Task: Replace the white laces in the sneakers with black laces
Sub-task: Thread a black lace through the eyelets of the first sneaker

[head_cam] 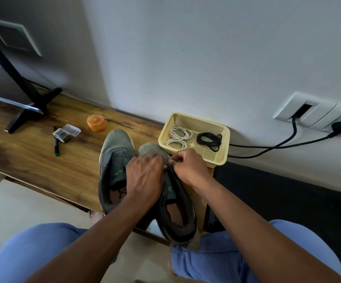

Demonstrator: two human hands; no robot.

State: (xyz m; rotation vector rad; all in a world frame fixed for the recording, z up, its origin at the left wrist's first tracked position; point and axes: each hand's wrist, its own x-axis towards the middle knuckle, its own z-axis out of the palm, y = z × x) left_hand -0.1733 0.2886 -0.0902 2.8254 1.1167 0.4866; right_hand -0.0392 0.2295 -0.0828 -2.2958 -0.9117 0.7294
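Two grey sneakers sit side by side on the wooden shelf (pixel 43 160), toes toward the wall. The left sneaker (pixel 115 156) shows bare eyelets and an exposed tongue, no lace in it. The right sneaker (pixel 175 205) is under both hands. The left hand (pixel 145 176) lies over its vamp, fingers curled down onto the upper. The right hand (pixel 188 166) pinches something small at the eyelet row; it looks like a black lace end, though the strand itself is too fine to confirm.

In the yellow basket (pixel 222 137) just beyond the toes lie two coiled white laces (pixel 177 137) and one bundled black lace (pixel 209 139).

Judgement: white laces are out; the right sneaker is being threaded and the left awaits its lace. A lace is light, limp and prone to tangling, best taken at the stiff tip. The sneaker is soft-sided, so bracing the upper near the eyelets is sound.
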